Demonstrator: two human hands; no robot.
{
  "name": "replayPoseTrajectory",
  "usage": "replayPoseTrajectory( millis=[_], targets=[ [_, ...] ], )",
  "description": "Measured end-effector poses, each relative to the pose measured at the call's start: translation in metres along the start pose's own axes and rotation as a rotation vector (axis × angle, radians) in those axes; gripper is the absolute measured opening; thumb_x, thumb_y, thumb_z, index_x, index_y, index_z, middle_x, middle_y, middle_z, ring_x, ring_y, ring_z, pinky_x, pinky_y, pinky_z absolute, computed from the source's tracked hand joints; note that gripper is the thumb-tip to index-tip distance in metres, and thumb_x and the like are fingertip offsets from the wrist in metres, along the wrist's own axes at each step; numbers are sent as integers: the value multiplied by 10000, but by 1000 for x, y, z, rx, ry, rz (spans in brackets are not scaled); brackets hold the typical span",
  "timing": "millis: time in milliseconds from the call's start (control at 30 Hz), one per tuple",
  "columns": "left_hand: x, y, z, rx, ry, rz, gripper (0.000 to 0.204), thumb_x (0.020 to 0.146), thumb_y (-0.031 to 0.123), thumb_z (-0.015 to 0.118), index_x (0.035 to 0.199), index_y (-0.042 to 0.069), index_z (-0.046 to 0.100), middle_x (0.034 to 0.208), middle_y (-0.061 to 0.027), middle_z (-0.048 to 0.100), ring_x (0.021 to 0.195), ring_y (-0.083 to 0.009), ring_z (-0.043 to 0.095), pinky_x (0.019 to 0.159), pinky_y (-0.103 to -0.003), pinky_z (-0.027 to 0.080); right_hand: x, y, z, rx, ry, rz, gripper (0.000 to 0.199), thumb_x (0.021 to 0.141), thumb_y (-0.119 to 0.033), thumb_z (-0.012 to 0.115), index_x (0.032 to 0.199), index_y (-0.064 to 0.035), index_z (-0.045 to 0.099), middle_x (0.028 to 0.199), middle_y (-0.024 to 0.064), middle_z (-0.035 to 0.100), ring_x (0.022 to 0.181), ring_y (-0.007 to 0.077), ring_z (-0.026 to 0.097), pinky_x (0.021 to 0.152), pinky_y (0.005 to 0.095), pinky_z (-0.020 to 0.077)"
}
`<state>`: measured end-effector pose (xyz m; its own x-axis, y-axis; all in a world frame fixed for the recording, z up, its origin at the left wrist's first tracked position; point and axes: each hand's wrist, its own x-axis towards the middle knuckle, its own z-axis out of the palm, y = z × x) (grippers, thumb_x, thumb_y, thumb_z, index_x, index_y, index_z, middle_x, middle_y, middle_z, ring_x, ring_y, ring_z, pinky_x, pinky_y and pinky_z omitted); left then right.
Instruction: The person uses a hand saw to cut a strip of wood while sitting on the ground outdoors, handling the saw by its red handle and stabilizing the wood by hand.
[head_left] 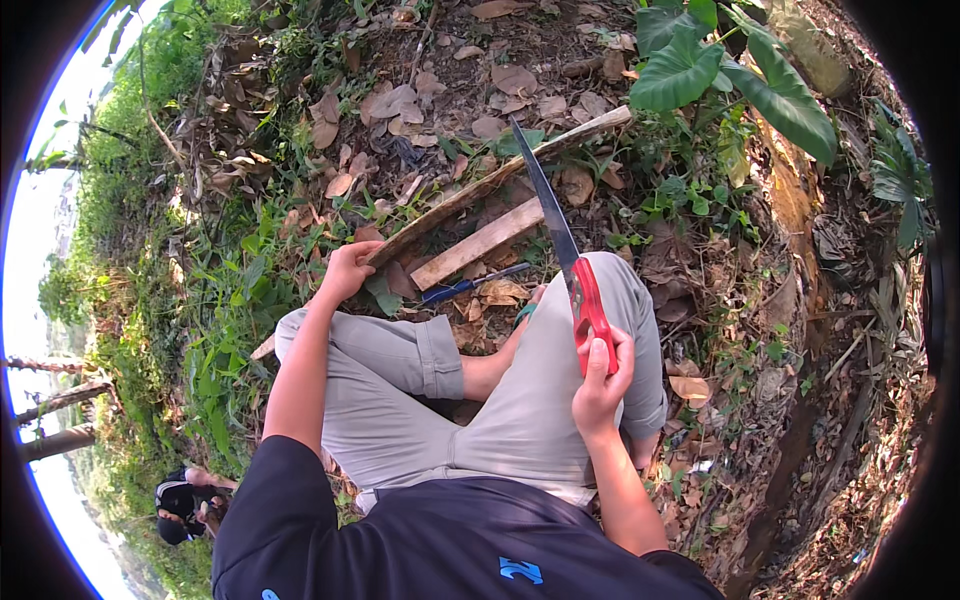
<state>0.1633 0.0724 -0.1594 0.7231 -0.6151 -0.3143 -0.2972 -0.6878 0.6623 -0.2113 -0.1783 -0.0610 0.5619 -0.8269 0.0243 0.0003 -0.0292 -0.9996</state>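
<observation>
My right hand (601, 384) is closed round the red handle of a hand saw (553, 212), held over my right thigh. Its dark, tapering blade points up and away, the tip crossing in front of a long wooden strip (455, 203). My left hand (350, 270) grips that strip near my left knee. From there it slants to the far right over the leaves. Between the strip and my legs lies a shorter, flat piece of wood (480, 243). Beside it rests a blue-handled tool (450, 291) with a thin dark shaft, its kind unclear.
I sit cross-legged on ground strewn with dry leaves (514, 80). Green weeds (235, 305) grow on the left, and a broad-leaved plant (680, 70) stands at the far right. Another person (185, 505) is at the lower left. Thin trunks (60, 440) show at the left rim.
</observation>
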Motion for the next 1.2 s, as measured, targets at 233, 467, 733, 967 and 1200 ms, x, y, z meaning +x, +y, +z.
replayPoseTrajectory(
  millis=[233,467,733,967,1200],
  targets=[
    [15,-47,3,-156,83,63,614,758,-135,677,1330,89,662,1196,-127,728,1126,-244,694,978,-339,520,16,-5,8,-62,-93,-4,240,1065,-176,534,1190,28,549,895,23,559,785,69,510,717,240,441],
    [18,11,30,153,384,158,480,796,61,678,1272,122,662,1179,-136,664,1139,-332,629,1030,-434,481,58,1,-15,-183,-151,-79,222,1029,-200,589,1102,9,597,740,-6,577,646,64,521,588,252,437],
    [76,75,60,7,320,248,553,833,238,775,1347,115,613,1200,-118,672,1199,-331,614,1060,-425,463,74,-17,-20,-77,-165,119,218,996,-209,659,876,-45,580,664,-49,530,576,17,452,528,211,361],
    [109,107,72,176,227,71,577,843,397,788,1346,163,629,1240,-99,693,1163,-301,654,978,-470,492,80,-33,12,-229,-127,-115,169,970,-151,698,887,-17,637,644,-39,551,582,18,469,524,224,386],
    [129,106,88,231,197,131,450,940,398,680,1299,133,624,1181,-125,683,1132,-334,643,936,-495,480,105,21,61,-235,-175,-150,199,981,-180,705,882,-23,635,626,28,613,541,63,552,505,269,442]
  ],
)
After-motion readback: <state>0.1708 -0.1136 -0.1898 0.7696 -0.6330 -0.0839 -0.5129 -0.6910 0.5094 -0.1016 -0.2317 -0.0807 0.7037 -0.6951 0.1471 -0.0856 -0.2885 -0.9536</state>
